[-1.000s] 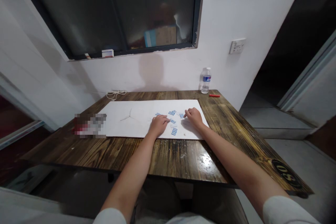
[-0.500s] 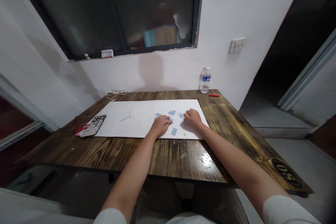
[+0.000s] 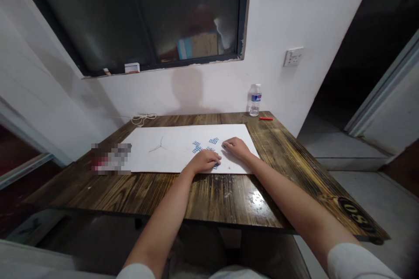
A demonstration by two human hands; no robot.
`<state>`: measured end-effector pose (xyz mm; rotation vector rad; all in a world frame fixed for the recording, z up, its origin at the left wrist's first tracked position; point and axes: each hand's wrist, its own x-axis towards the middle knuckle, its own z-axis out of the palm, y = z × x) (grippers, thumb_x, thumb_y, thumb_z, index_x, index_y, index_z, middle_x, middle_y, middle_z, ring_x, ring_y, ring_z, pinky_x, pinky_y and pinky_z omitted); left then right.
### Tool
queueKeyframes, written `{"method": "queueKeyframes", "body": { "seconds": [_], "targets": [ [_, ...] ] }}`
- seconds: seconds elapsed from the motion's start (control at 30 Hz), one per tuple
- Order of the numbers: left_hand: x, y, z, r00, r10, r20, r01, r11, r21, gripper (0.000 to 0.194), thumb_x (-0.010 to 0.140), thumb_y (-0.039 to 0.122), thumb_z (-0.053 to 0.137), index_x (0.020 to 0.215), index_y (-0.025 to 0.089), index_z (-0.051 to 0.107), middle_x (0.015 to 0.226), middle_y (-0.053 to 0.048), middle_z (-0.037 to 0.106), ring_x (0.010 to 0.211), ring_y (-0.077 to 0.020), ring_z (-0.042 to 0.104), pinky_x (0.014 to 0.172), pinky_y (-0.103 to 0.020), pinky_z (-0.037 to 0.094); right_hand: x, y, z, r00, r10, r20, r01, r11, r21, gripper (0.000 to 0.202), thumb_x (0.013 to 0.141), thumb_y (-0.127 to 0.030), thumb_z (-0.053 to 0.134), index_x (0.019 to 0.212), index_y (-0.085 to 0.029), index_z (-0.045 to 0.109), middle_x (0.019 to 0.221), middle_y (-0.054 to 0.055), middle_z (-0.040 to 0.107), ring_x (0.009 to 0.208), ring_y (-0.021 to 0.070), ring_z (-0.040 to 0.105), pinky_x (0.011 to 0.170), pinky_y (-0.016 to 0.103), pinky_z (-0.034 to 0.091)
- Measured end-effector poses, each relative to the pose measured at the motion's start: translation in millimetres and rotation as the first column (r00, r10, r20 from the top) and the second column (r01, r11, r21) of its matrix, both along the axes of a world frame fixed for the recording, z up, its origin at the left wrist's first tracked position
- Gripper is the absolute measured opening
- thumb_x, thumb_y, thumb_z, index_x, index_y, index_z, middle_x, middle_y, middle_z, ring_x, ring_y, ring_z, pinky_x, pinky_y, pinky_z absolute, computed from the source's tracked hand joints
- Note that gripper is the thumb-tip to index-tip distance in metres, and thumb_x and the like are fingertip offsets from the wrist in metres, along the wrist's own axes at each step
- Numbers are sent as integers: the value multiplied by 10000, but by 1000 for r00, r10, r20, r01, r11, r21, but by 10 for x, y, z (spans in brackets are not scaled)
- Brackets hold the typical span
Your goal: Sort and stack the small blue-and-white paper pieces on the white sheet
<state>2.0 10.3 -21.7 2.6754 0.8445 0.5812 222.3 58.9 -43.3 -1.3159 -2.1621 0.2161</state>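
Observation:
A long white board (image 3: pixel 178 159) lies on the wooden table. Small blue-striped rectangular shapes (image 3: pixel 214 141) are scattered on its right half; whether they are drawn or loose pieces I cannot tell. My left hand (image 3: pixel 205 161) lies low on the board, its fingers stretched to the right, partly covering one blue shape (image 3: pixel 216 166) near the front edge. More of the shapes (image 3: pixel 196 144) show just beyond that hand. My right hand (image 3: pixel 236 146) rests to the right with thumb and forefinger pinched near the board; anything between them is too small to make out.
Thin dark lines (image 3: pixel 160 145) branch in three on the board's left part. A blurred-out patch (image 3: pixel 113 159) covers items at the left edge. At the back are a white cable (image 3: pixel 143 117), a water bottle (image 3: pixel 255 101) and a red pen-like stick (image 3: pixel 266 118).
My left hand has slid toward the front edge, over the near blue shape, uncovering shapes behind it. My right hand has shifted left, covering the blue shape that showed beside it.

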Motion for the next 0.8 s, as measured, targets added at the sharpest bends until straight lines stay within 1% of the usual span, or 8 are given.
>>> {"method": "queueKeyframes", "body": {
  "seconds": [0.07, 0.13, 0.23, 0.33, 0.4, 0.47, 0.6, 0.8],
  "targets": [
    [6, -20, 27, 996, 85, -6, -85, 996, -16, 302, 770, 93, 526, 911, 242, 748, 1047, -9, 731, 1037, -145, 641, 960, -293, 458, -3, -14, 7, 1000, 10, 22, -11, 1000, 18, 370, 933, -353, 429, 877, -202, 761, 907, 53, 744, 902, 187, 630, 794, 263, 398],
    [5, -31, 46, 973, 230, -4, -230, 973, 8, 274, 801, 148, 539, 960, 242, 741, 1061, -11, 727, 1035, -161, 640, 965, -315, 458, -7, -32, 21, 999, 11, 32, -12, 999, 43, 365, 936, -341, 427, 885, -205, 761, 947, 59, 745, 930, 189, 635, 830, 271, 399],
    [-27, -22, 46, 887, 461, 25, -461, 885, 56, 280, 838, 203, 530, 1038, 226, 725, 1098, -27, 716, 1055, -189, 628, 983, -340, 449, -17, -57, 47, 999, 18, 31, -20, 998, 62, 335, 940, -319, 431, 980, -218, 747, 1100, 71, 716, 1034, 191, 616, 921, 299, 386],
    [-68, -6, 35, 804, 595, -4, -593, 803, 61, 330, 860, 190, 483, 1103, 205, 706, 1154, -47, 694, 1083, -200, 618, 991, -337, 446, -29, -85, 68, 998, 31, 52, -33, 998, 44, 310, 943, -330, 447, 1071, -241, 715, 1230, 78, 658, 1158, 214, 560, 1003, 386, 349],
    [-77, -5, 34, 789, 611, -67, -608, 792, 61, 338, 867, 205, 477, 1119, 201, 702, 1209, -55, 668, 1138, -207, 593, 1021, -340, 425, -37, -100, 70, 994, 58, 91, -60, 998, 17, 299, 946, -341, 454, 1105, -261, 693, 1283, 72, 625, 1211, 234, 522, 1032, 465, 318],
    [-70, -12, 38, 814, 566, -135, -562, 824, 65, 346, 874, 242, 484, 1149, 200, 689, 1281, -58, 625, 1217, -217, 544, 1062, -351, 388, -43, -106, 57, 986, 99, 133, -100, 995, 4, 298, 947, -352, 458, 1142, -279, 671, 1319, 66, 599, 1235, 248, 501, 1038, 517, 302],
    [-51, -20, 29, 870, 450, -200, -445, 892, 74, 393, 877, 290, 497, 1237, 222, 637, 1382, -60, 540, 1321, -236, 447, 1098, -387, 341, -47, -83, 5, 976, 124, 181, -130, 991, 19, 325, 944, -381, 464, 1206, -306, 640, 1383, 62, 543, 1287, 283, 451, 1045, 552, 297],
    [-48, -6, -27, 889, 414, -197, -407, 910, 76, 410, 882, 308, 505, 1277, 259, 603, 1423, -69, 496, 1352, -259, 401, 1106, -442, 313, -53, -85, -2, 975, 125, 183, -136, 989, 51, 359, 946, -404, 460, 1256, -303, 611, 1426, 71, 496, 1341, 303, 395, 1075, 569, 281]
  ]
}}
